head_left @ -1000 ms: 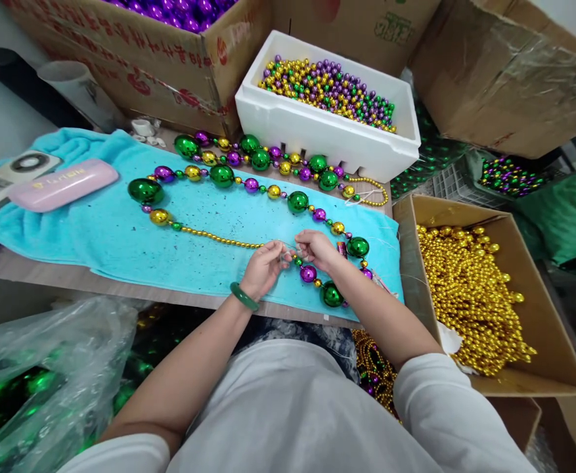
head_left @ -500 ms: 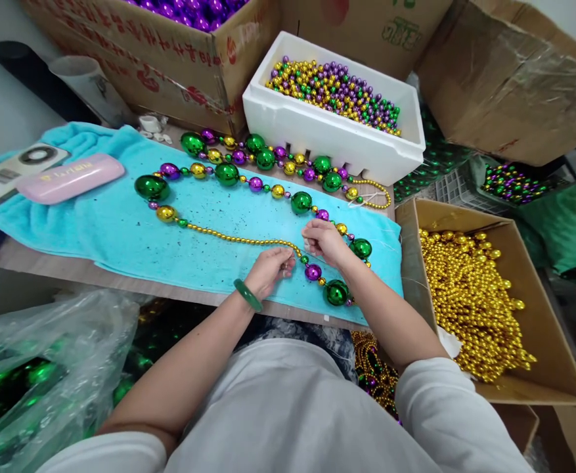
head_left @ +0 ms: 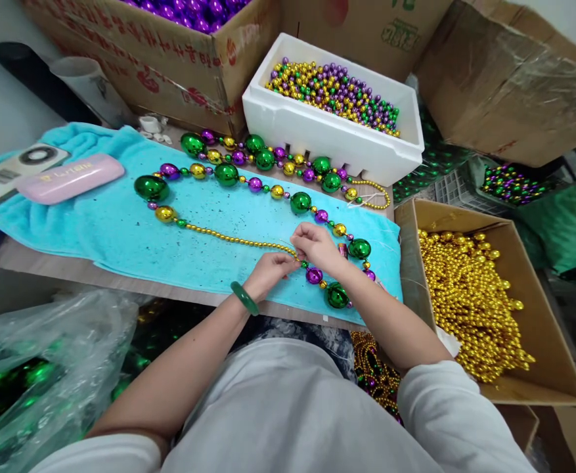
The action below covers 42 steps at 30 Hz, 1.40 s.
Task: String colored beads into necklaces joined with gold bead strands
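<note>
A bead necklace [head_left: 227,175] of large green, purple and gold beads lies in a loop on a turquoise towel [head_left: 120,243]. Its thin gold bead strand [head_left: 228,237] runs to my hands. My left hand [head_left: 272,272], with a green bangle on the wrist, is closed in a pinch on the necklace where gold beads meet a small green one. Just above and right of it, my right hand [head_left: 316,247] pinches what looks like fine thread at the same spot. The fingertips almost meet and hide the joint.
A second bead necklace [head_left: 265,159] lies behind, by a white foam box [head_left: 327,141] of small beads. A cardboard box [head_left: 558,328] of gold bead strands stands right. A pink case [head_left: 73,179] and a white device [head_left: 16,172] rest left. A small reddish object [head_left: 343,249] lies beyond my right wrist.
My right hand has moved left and slightly down, up against my left fingertips. The left hand has shifted slightly. The small reddish object behind the right wrist now shows.
</note>
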{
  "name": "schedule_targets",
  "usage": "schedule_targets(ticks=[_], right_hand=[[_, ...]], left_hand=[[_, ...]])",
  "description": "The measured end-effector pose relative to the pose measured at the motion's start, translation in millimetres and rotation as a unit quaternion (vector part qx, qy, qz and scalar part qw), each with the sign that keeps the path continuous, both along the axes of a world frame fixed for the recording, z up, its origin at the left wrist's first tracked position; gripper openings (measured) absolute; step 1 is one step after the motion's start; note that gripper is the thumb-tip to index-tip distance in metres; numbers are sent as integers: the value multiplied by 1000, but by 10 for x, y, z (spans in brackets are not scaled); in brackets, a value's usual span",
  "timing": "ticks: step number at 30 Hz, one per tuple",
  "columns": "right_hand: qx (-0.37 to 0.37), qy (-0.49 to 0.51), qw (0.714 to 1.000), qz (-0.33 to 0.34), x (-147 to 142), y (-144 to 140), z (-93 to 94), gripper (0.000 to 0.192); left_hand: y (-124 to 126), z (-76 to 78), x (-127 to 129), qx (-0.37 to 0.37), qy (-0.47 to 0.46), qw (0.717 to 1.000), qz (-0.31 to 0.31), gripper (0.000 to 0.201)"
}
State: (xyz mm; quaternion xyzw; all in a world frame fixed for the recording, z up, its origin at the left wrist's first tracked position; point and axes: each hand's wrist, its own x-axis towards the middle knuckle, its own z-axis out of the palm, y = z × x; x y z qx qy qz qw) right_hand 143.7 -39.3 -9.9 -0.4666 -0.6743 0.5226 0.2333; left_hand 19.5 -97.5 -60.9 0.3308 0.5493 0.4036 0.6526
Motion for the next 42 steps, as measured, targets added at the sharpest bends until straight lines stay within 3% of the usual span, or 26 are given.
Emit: schedule_targets(ticks=[2, 5, 8, 11, 13, 16, 21, 23, 25, 26, 27, 29, 31, 33, 38, 40, 42], right_hand=[[160, -98, 981, 42, -25, -166, 54, 10], [361, -228, 892, 148, -66, -498, 45, 11], [449, -294, 813, 228, -75, -784, -127, 14], [489, -336, 770, 236, -37, -904, -364, 21], [499, -352, 759, 225, -9, -916, -486, 25], [475, -361, 770, 226, 0, -941, -549, 28], [441, -305, 808, 245, 46, -974, -296, 23], [414, -248, 859, 169, 143, -827, -131, 24], [343, -187, 920, 21, 268, -557, -18, 23], [281, -153, 946, -51, 326, -398, 2, 20], [189, -121, 972, -77, 374, -242, -4, 15], [-45, -51, 997, -24, 422, 13, -88, 8], [-235, 40, 970, 53, 404, 153, -219, 18], [-335, 122, 929, 100, 339, 195, -341, 25], [-409, 176, 881, 162, 198, 179, -495, 22], [-418, 157, 880, 163, 188, 189, -527, 18], [-399, 126, 897, 145, 200, 213, -540, 15]], left_hand=[[-5, 2, 4, -4, -1, 1000, 17, 22], [-2, 30, -15, -34, -39, 998, 37, 19], [24, 71, -48, -64, -77, 995, 20, 18], [47, 81, -70, -89, -112, 989, 24, 21], [38, 68, -71, -89, -126, 988, 29, 21], [-16, 48, -59, -62, -112, 992, 4, 22], [-106, 33, -77, 45, -15, 999, -16, 20], [-118, 13, -101, 85, 10, 996, -13, 17], [-119, -18, -119, 121, 32, 992, -10, 15], [-117, -34, -122, 140, 46, 989, -10, 14], [-113, -49, -121, 159, 63, 985, -11, 13], [-98, -69, -109, 198, 99, 975, -15, 12], [-77, -75, -94, 234, 139, 962, -14, 11], [-58, -72, -84, 260, 185, 948, -3, 10], [-45, -76, -75, 272, 263, 925, 27, 11], [-46, -84, -71, 271, 263, 925, 42, 11], [-47, -89, -71, 270, 266, 924, 51, 11]])
